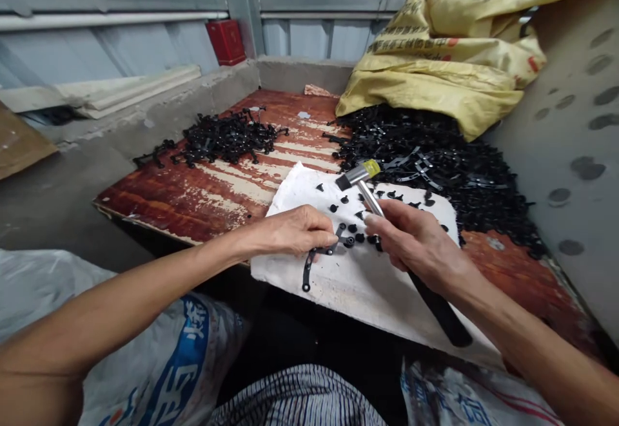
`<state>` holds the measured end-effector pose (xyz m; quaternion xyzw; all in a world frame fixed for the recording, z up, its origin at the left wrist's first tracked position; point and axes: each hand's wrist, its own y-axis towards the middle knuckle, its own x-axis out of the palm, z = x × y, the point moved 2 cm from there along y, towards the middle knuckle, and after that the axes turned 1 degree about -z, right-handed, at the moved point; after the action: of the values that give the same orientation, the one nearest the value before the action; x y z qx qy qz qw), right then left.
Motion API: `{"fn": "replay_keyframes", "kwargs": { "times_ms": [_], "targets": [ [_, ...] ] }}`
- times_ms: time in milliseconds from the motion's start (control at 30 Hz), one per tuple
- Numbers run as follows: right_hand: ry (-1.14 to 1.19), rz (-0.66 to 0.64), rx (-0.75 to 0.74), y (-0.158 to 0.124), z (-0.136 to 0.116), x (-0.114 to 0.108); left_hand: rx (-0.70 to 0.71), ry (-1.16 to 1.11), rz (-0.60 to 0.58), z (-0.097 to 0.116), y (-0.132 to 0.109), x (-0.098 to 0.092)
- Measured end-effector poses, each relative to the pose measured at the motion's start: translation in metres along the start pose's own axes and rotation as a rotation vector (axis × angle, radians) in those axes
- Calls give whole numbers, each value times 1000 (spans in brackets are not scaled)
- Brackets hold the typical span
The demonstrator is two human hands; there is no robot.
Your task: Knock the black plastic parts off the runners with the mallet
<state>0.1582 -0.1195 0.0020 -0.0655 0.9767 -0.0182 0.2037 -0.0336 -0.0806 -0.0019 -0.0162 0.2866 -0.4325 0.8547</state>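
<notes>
My left hand (300, 231) pinches a black branched plastic part (309, 270) with small round holes at its arm ends, over the front of a white cloth (285, 270). In my right hand (411, 236) is a mallet (358, 176) with a silver head, one black face and one yellow face. Its black handle runs back under my palm toward the front edge. Small black plugs (333, 208) lie scattered on the cloth between and behind my hands. Fingers of my right hand hide some of them.
A pile of black parts (222, 136) sits at the back left of the worn red board (227, 181). A larger heap (435, 162) spills from a yellow sack (435, 58) at right. White printed sacks (178, 368) stand below the front edge. A red tin (225, 42) rests on the ledge.
</notes>
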Motion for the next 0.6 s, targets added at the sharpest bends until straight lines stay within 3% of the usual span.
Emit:
{"fn": "replay_keyframes", "kwargs": {
  "times_ms": [167,267,333,367,467,533,600],
  "targets": [
    [194,-145,138,9,-10,14,82,63,-22,19,2,5],
    [235,-96,124,12,-8,17,42,-94,236,11,-2,2],
    [259,-44,109,14,-5,15,-12,-358,446,1,-6,-1],
    [266,-20,100,15,-4,15,-49,-517,485,-3,-8,0],
    [254,15,73,17,-3,16,-173,-917,348,-7,-7,10],
    [216,8,53,18,-5,19,-204,-1037,247,-4,-3,16],
    [149,-10,30,17,-7,22,-206,-1079,242,0,1,20]
  ]
}}
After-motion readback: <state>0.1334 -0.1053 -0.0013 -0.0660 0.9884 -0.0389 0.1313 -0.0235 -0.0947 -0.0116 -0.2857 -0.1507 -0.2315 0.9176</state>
